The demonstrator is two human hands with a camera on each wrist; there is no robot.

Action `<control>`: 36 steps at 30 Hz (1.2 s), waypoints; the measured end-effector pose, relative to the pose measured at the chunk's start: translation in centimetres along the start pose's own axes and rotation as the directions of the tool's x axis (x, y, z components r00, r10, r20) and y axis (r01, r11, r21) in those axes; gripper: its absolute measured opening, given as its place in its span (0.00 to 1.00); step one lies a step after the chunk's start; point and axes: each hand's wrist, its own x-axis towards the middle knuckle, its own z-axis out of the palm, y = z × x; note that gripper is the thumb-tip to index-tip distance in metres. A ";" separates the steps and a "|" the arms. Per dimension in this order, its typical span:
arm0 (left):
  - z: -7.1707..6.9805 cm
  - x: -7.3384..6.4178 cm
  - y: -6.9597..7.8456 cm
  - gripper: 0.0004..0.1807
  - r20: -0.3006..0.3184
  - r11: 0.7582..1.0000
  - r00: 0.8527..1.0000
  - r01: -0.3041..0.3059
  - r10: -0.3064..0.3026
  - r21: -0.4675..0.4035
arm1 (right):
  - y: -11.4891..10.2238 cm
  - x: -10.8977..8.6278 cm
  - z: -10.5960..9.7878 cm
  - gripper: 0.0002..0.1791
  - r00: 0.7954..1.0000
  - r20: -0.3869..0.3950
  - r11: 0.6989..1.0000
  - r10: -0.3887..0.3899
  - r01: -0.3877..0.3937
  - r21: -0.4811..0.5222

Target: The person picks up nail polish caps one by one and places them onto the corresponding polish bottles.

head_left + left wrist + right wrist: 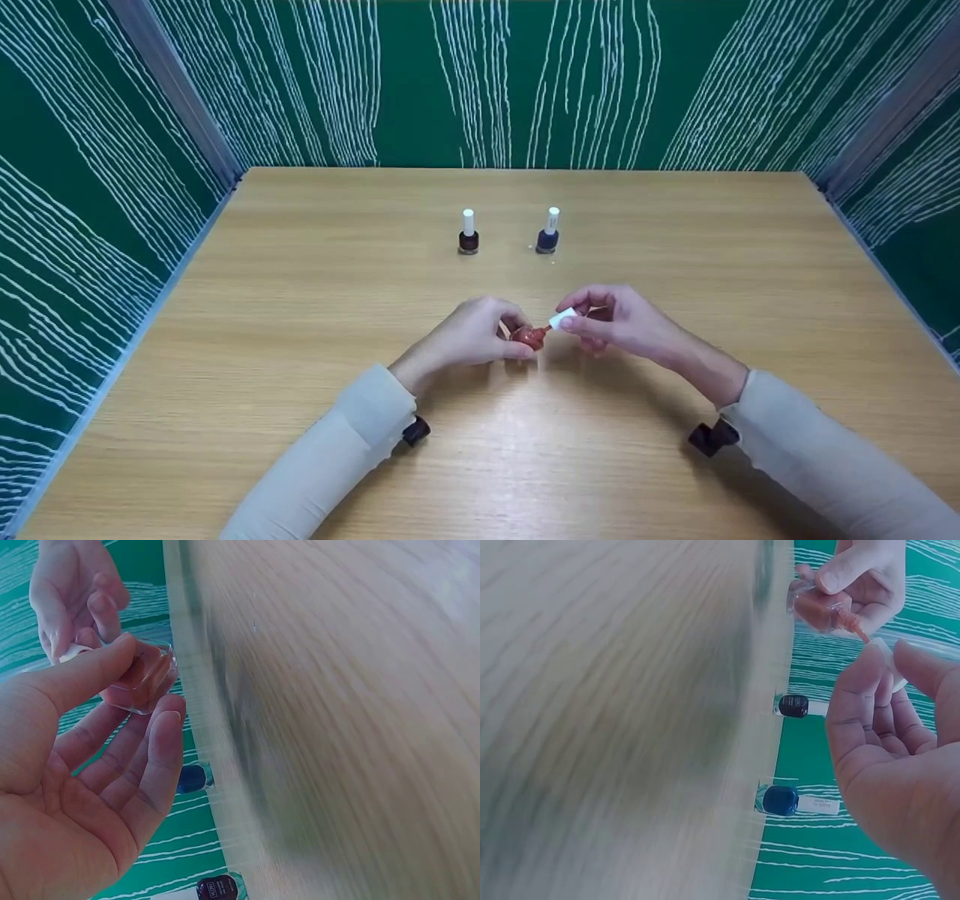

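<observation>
My left hand point(484, 334) grips a small glass bottle of coral nail polish point(529, 337) between thumb and fingers, its neck tilted toward the right hand. In my right hand point(619, 322), thumb and fingers pinch the white brush cap point(562, 319). A coral-coated stem point(864, 636) runs between the cap and the bottle's neck in the right wrist view. The left wrist view shows the bottle's clear base point(154, 679) past the left thumb, with the cap mostly hidden behind that hand.
Farther back on the wooden table point(337, 285) stand two upright nail polish bottles with white caps, a dark red one point(469, 241) and a dark blue one point(547, 240). Green panels with white streaks point(420, 90) rise behind the table and at both sides.
</observation>
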 end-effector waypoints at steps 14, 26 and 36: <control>0.0 0.0 0.1 0.11 0.003 1.000 1.000 -0.009 0.008 0.023 | -0.3 0.4 0.8 0.15 0.999 0.025 0.995 -0.022 0.025 -0.092; -0.1 0.0 0.1 0.09 -0.009 1.000 1.000 -0.004 0.004 0.017 | -0.5 0.5 1.0 0.14 0.999 0.048 0.989 -0.023 0.030 -0.142; -0.1 -0.2 0.1 0.10 -0.020 1.000 1.000 0.021 -0.021 -0.008 | -0.9 0.2 1.2 0.17 0.995 0.063 0.944 -0.076 0.092 -0.315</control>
